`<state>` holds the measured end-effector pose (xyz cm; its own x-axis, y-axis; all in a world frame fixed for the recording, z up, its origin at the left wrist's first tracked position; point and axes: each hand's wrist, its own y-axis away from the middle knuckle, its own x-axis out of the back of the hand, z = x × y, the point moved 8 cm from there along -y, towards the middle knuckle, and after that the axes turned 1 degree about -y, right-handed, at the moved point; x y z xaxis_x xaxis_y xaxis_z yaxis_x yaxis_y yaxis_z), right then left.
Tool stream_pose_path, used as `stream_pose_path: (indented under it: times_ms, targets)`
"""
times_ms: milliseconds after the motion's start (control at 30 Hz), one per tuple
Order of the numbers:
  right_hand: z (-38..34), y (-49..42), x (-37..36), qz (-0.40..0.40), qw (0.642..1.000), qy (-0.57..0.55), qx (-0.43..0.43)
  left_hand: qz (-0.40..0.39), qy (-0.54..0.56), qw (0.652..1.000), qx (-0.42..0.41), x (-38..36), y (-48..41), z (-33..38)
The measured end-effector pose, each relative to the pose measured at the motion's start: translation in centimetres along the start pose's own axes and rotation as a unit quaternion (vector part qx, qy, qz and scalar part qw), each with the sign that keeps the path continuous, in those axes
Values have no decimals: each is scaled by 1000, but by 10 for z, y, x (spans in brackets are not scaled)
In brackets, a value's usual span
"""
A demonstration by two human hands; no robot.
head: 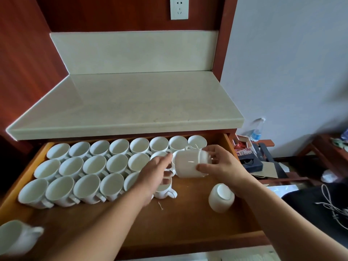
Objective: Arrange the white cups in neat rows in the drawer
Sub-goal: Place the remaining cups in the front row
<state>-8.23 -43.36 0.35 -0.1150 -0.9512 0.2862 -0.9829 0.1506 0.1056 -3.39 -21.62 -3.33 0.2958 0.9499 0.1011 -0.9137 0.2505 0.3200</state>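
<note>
An open wooden drawer (188, 219) holds several white cups (94, 164) standing upright in three rows across its left and middle. My right hand (222, 162) grips one white cup (188, 163) tipped on its side, above the right end of the rows. My left hand (154, 172) reaches in beside it, fingers at that cup's handle and over two upright cups below. Another white cup (221, 197) lies on its side on the drawer floor at the right. A further white cup (17, 236) sits blurred at the front left corner.
A pale stone counter (131, 102) overhangs the drawer's back. Bare drawer floor spreads across the front and right. A small twig-like scrap (161, 205) lies on it. To the right, outside the cabinet, are a water bottle (257, 131), boxes and dark cloth with cords.
</note>
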Motion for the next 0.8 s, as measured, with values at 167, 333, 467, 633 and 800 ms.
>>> stream_pose_path:
  times_ms: [167,333,467,633,800]
  targets:
    - [-21,2,-6,-8,997,14,71,-102,190,972,95,-25,0,21]
    - [-8,1,9,-45,998,10,36,-110,78,990,35,-23,-12,30]
    - [37,1,35,-14,973,206,-103,-71,-234,968,-62,-24,-11,40]
    - [79,8,15,-102,864,465,-163,-110,-478,863,-118,-55,-12,27]
    - [92,6,-2,-139,823,527,-162,-108,-559,811,-133,-70,-15,10]
